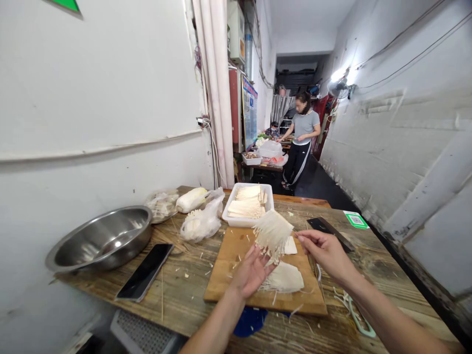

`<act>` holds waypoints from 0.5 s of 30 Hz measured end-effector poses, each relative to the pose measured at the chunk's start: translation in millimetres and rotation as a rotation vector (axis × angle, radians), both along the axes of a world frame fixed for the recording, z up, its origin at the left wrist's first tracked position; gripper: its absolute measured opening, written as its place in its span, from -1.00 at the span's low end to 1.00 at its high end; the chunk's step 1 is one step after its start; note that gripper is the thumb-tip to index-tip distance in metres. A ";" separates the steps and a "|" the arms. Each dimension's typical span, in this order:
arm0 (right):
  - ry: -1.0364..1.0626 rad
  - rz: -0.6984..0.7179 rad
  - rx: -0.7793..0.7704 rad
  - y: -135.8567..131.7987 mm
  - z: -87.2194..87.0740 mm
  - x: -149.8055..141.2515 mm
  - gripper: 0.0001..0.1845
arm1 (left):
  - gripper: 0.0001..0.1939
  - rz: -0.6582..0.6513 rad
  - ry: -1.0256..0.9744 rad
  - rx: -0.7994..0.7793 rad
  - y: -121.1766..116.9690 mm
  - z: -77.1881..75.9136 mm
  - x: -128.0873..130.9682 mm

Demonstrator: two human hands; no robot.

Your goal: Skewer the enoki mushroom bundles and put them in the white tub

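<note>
A flat fan of enoki mushrooms is raised above the wooden cutting board. My right hand pinches what looks like a thin skewer at the fan's right edge. Palm up, my left hand lies below the loose caps, its fingers apart; whether they touch the caps is hard to tell. A second flat bunch of enoki lies on the board, and a smaller white piece is partly hidden behind the raised fan. Behind the board, a white plastic tray contains stacked flat enoki portions.
A steel basin and a phone sit at left, near bagged mushrooms. A cleaver lies right of the board. Green-handled scissors lie nearer. A person stands at a farther table.
</note>
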State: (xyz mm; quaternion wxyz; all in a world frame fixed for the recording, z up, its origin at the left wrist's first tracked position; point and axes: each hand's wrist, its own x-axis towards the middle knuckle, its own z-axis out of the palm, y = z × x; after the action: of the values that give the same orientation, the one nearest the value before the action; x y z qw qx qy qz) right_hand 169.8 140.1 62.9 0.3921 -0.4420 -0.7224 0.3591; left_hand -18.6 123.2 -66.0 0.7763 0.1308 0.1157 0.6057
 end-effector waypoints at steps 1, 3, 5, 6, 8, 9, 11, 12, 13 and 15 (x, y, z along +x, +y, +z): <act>0.009 0.021 -0.003 4.0 -2.1 -8.2 -0.63 | -0.74 0.020 0.010 0.000 -3.0 -2.3 -5.3; 0.027 0.047 0.010 13.9 -5.5 -28.3 -0.66 | -0.57 0.088 0.064 -0.028 -9.9 -7.8 -17.3; 0.049 0.043 0.035 28.1 -9.2 -52.2 -0.68 | -0.39 0.217 0.196 -0.049 -17.5 -15.9 -28.0; 0.064 0.030 0.048 37.2 -11.4 -65.0 -0.69 | -0.32 0.300 0.289 -0.035 -21.1 -21.5 -31.8; 0.099 -0.002 0.075 59.8 -17.0 -90.9 -0.70 | -0.28 0.453 0.495 0.030 -26.9 -36.2 -35.0; 0.117 -0.021 0.089 72.9 -20.3 -103.7 -0.70 | -0.28 0.501 0.587 0.069 -28.7 -45.4 -34.4; 0.151 -0.062 0.120 101.2 -27.2 -127.4 -0.70 | -0.30 0.544 0.725 0.123 -29.6 -66.7 -29.9; 0.164 -0.082 0.135 115.7 -30.5 -138.1 -0.71 | -0.32 0.561 0.779 0.140 -29.0 -78.1 -26.9; 0.173 -0.098 0.150 129.9 -33.6 -147.8 -0.71 | -0.34 0.574 0.826 0.155 -27.8 -89.5 -24.0; 0.181 -0.120 0.171 156.7 -38.7 -164.3 -0.73 | -0.37 0.609 0.891 0.177 -24.6 -109.6 -20.5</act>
State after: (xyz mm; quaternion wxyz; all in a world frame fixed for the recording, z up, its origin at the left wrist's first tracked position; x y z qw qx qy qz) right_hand 5.5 296.8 24.1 0.5128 -0.4152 -0.6842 0.3107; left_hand -39.1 98.6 -175.6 0.4278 0.4004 0.4145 0.6963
